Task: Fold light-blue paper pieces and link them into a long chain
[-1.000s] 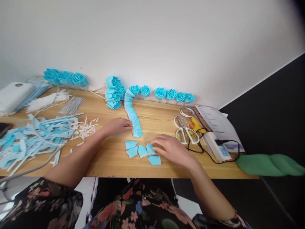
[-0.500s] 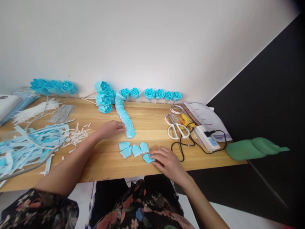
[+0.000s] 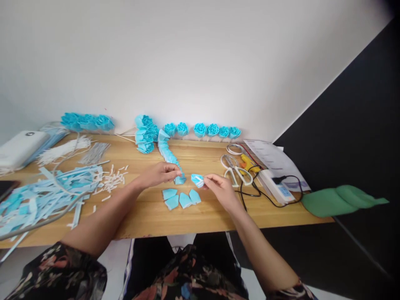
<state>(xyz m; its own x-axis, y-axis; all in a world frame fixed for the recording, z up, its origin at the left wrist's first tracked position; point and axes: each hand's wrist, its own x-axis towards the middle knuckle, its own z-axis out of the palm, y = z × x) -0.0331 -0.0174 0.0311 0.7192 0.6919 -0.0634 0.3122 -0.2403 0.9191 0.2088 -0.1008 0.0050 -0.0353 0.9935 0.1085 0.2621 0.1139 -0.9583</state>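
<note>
Between the thumb and fingers of my right hand (image 3: pixel 221 188) is a blue petal piece (image 3: pixel 196 180), raised above the table with a pale underside partly showing. My left hand (image 3: pixel 164 173) is closed in a pinch over the near end of a curved row of overlapping blue petals (image 3: pixel 168 153); what its fingertips grip, if anything, is too small to make out. Several loose blue petal pieces (image 3: pixel 172 202) lie flat on the wooden table (image 3: pixel 140 223) in front of both hands.
Blue fabric flowers (image 3: pixel 200 130) line the wall. On the right are white-handled scissors (image 3: pixel 246 176), a yellow glue gun (image 3: pixel 249 162), a power strip (image 3: pixel 278 187) with black cable, and a green bag-like object (image 3: pixel 334 202). Blue and white strips (image 3: pixel 62 187) and a white device (image 3: pixel 23 146) occupy the left.
My right hand has picked up the petal piece nearest it and lifted it up and away from the other loose pieces. My left hand stays by the near end of the petal row.
</note>
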